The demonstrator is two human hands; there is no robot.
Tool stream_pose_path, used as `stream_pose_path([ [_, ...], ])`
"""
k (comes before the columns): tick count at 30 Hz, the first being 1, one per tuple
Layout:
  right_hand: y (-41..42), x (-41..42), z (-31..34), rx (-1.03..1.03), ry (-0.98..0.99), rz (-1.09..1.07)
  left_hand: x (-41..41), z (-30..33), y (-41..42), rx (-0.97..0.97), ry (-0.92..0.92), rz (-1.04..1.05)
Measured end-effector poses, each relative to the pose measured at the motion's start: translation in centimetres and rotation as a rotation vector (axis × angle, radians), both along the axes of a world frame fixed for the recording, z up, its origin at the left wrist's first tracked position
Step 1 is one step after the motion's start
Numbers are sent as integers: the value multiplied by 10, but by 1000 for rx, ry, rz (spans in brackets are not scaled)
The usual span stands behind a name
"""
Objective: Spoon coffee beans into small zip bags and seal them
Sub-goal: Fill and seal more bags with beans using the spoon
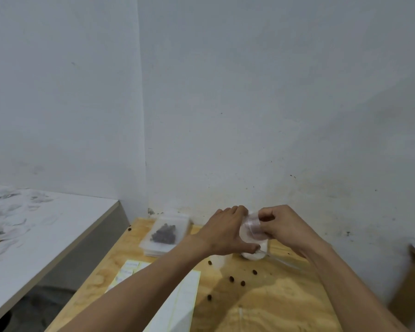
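Both hands meet over the far middle of the wooden table (285,303). My left hand (225,233) and my right hand (283,226) hold a small clear zip bag (252,227) between them, fingers pinching its top edge. Below the bag stands a white container (254,255), mostly hidden by the hands. A sealed bag of dark coffee beans (164,233) lies on a stack of flat bags (153,251) at the far left of the table. Several loose beans (231,279) are scattered on the wood. No spoon is visible.
A sheet of white labels (130,269) and a long paper strip (177,305) lie at the near left, partly under my left arm. A grey-white counter (46,236) stands to the left across a gap. The wall runs close behind the table.
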State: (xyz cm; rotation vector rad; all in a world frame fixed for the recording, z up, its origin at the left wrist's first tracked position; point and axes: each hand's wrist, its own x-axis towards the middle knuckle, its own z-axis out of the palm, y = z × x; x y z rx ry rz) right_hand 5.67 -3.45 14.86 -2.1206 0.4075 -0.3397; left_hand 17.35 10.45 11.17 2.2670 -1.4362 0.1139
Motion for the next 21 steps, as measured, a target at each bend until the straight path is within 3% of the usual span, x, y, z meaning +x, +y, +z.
stream_pose_path([
  [4, -17, -11, -5, 73, -74, -197, 3, -8, -4, 0, 108, 79],
  [10, -47, -32, -48, 277, 284, -357, 10, -20, -12, 6, 383, 150],
  [14, -54, -41, -82, 419, 388, -494, 4, -19, -20, 15, 558, 151],
  [17, -55, -43, -97, 486, 334, -597, 1, -24, -27, 74, 697, 163],
  [21, -53, -38, -111, 865, 108, -703, -1, -26, -33, 74, 818, 171],
])
